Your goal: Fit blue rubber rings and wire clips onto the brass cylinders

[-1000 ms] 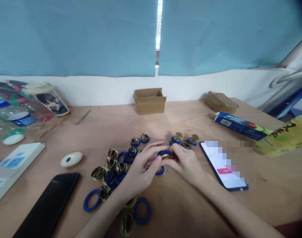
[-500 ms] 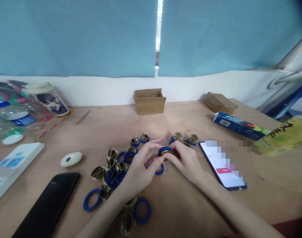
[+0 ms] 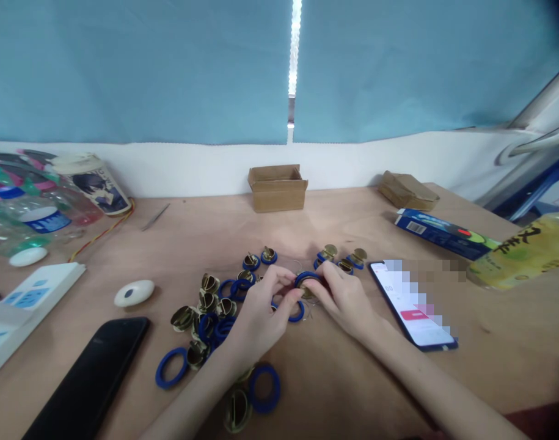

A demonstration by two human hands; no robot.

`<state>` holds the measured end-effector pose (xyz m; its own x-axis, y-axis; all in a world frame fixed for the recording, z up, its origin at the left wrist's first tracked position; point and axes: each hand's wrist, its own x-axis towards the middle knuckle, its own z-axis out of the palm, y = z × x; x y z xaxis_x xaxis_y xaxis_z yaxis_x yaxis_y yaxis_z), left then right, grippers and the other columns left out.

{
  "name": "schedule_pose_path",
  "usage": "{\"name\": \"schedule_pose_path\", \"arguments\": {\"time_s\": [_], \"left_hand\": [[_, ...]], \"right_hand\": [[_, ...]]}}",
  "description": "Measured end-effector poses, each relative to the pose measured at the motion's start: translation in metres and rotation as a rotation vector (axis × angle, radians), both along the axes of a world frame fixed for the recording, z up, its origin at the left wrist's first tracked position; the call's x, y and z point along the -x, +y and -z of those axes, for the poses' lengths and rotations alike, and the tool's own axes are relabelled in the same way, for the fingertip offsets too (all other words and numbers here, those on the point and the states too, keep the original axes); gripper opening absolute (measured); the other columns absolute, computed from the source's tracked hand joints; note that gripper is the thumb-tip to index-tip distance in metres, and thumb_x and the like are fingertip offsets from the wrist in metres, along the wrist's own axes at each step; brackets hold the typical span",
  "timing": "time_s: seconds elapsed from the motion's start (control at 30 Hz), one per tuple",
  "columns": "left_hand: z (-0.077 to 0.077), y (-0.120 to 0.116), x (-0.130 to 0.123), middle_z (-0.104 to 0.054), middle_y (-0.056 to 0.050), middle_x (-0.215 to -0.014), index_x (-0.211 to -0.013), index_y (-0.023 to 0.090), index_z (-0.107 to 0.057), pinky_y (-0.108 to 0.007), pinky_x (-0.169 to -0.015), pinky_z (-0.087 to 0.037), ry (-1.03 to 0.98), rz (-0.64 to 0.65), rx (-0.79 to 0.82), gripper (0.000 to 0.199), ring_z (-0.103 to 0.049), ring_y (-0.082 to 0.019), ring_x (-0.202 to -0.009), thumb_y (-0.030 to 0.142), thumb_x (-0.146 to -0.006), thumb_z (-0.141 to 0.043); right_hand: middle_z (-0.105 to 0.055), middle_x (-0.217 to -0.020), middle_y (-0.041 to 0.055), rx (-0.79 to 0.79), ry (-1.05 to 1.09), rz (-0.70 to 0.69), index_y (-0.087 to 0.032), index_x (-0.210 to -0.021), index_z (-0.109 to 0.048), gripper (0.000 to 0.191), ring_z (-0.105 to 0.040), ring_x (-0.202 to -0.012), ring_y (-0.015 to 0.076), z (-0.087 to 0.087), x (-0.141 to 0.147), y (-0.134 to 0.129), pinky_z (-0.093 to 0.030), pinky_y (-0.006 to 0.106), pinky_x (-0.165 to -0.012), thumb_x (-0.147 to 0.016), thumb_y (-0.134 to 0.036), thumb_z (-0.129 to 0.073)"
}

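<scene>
1. Right, we have both hands meeting over the middle of the table (image 3: 444,391); between them sits one blue ring (image 3: 305,278) with a brass piece (image 3: 309,289) showing at its lower side, held up off the wood.

2. Over on the right hand (image 3: 346,299), we see thumb and forefinger closed on the ring's right side, the thumb lying along the front; a firm-looking pinch.

3. Meanwhile the left hand (image 3: 263,299) has thumb and fingertips gathered on the ring's left edge, a lighter grip by the look of it; how hard either one presses, we cannot tell.

4. So we judge the step in hand to be seating ring and brass against each other; whether the ring sits fully home, the fingers hide from us.

5. Just below the grip we spot a loose ring (image 3: 297,313) flat on the table, thin strands beside it; to the left lie brass clips (image 3: 182,319), heaped among more rings, while the paired pieces (image 3: 356,257) stand beyond the right hand with blue rings about them.

6. Next, in our view, the move calls for even thumb pressure around the rim, one side steadied while the other is worked; a tilted ring could slip off the brass, so we would want it level before either pinch loosens.
</scene>
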<state>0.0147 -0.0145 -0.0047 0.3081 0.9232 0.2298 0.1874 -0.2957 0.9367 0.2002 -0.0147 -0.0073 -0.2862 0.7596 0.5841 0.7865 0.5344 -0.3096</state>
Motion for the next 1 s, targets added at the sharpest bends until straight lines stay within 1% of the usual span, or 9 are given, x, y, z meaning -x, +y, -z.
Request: {"name": "schedule_pose_path", "arguments": {"time_s": [0.1,0.2,0.33,0.43,0.63,0.8,1.0], "left_hand": [[0.001,0.001,0.0,-0.066,-0.004,-0.095,-0.097,0.02,-0.053,-0.031,-0.08,-0.056,0.004,-0.017,-0.001,0.008,-0.07,-0.018,-0.091,0.021,-0.09,-0.057],[0.002,0.002,0.0,-0.066,-0.004,-0.094,-0.096,0.02,-0.054,-0.031,-0.08,-0.056,0.009,-0.043,-0.012,0.007,-0.07,-0.018,-0.091,0.02,-0.09,-0.057],[0.005,0.004,0.0,-0.065,-0.004,-0.095,-0.095,0.02,-0.055,-0.031,-0.081,-0.055,-0.023,-0.078,-0.055,0.006,-0.069,-0.018,-0.092,0.017,-0.09,-0.055],[0.006,0.006,0.002,-0.065,-0.003,-0.094,-0.096,0.02,-0.053,-0.029,-0.078,-0.054,-0.058,-0.107,-0.078,0.007,-0.069,-0.017,-0.091,0.016,-0.091,-0.053],[0.007,0.008,0.008,-0.063,-0.003,-0.092,-0.098,0.021,-0.051,-0.025,-0.069,-0.052,0.019,-0.097,-0.158,0.008,-0.067,-0.016,-0.085,0.016,-0.092,-0.051],[0.009,0.009,0.008,-0.06,-0.003,-0.092,-0.099,0.021,-0.049,-0.028,-0.073,-0.052,0.066,-0.091,-0.219,0.009,-0.065,-0.017,-0.086,0.016,-0.092,-0.048],[0.005,0.007,0.007,-0.058,-0.004,-0.093,-0.1,0.021,-0.048,-0.03,-0.076,-0.052,0.061,-0.064,-0.193,0.008,-0.064,-0.017,-0.086,0.017,-0.092,-0.048]], "right_hand": [[-0.054,-0.064,0.0008,0.011,-0.039,0.006,-0.022,-0.075,-0.042,0.045,-0.054,-0.053,0.0149,0.0,0.002,0.0,-0.032,0.026,-0.05,-0.105,-0.05,-0.025],[-0.053,-0.064,-0.0001,0.076,-0.031,-0.014,-0.022,-0.076,-0.04,0.04,-0.052,-0.052,0.0149,-0.003,0.003,0.0,-0.03,0.026,-0.05,-0.105,-0.047,-0.027],[-0.05,-0.068,-0.0013,0.185,0.033,-0.104,-0.022,-0.077,-0.038,0.029,-0.05,-0.056,0.014,-0.009,0.001,-0.003,-0.033,0.026,-0.054,-0.103,-0.036,-0.037],[-0.051,-0.073,-0.0005,0.225,0.053,-0.178,-0.022,-0.081,-0.04,0.021,-0.051,-0.061,0.0142,-0.013,-0.002,-0.004,-0.035,0.026,-0.057,-0.101,-0.03,-0.04],[-0.054,-0.081,0.0021,0.169,-0.017,-0.231,-0.021,-0.086,-0.043,0.017,-0.053,-0.069,0.0162,-0.011,-0.005,-0.002,-0.037,0.028,-0.061,-0.102,-0.027,-0.038],[-0.054,-0.08,0.0017,0.118,-0.011,-0.253,-0.022,-0.084,-0.043,0.018,-0.051,-0.067,0.0153,-0.009,-0.004,-0.003,-0.036,0.028,-0.059,-0.101,-0.025,-0.04],[-0.056,-0.076,0.0024,0.066,-0.018,-0.229,-0.021,-0.081,-0.046,0.021,-0.052,-0.067,0.0158,-0.008,-0.002,-0.005,-0.037,0.028,-0.059,-0.101,-0.021,-0.038]]}}
